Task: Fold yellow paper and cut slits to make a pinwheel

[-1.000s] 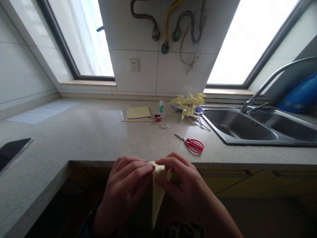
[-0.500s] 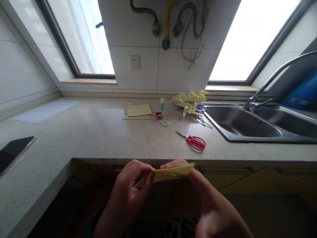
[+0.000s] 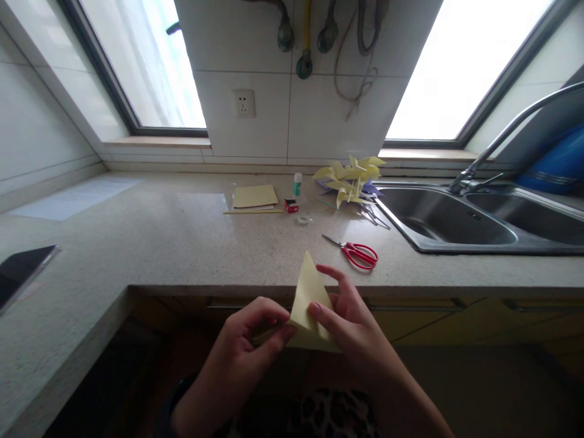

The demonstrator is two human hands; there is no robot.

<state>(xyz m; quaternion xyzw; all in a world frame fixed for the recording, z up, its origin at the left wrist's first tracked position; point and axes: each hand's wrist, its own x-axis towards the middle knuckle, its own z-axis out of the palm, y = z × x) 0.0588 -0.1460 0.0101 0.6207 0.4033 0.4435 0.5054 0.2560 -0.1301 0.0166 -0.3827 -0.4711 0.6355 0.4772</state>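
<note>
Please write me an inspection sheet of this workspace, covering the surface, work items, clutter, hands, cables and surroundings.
Surface: speckled countertop, L-shaped.
Job's things: yellow folded paper triangle, held before the counter edge.
Clutter: red scissors, yellow paper stack, glue stick, paper pinwheels, tape roll.
Grippers: left hand and right hand both pinch the triangle.
Cables: cord and hoses on the wall.
Surroundings: steel sink, faucet, wall socket, windows.
</note>
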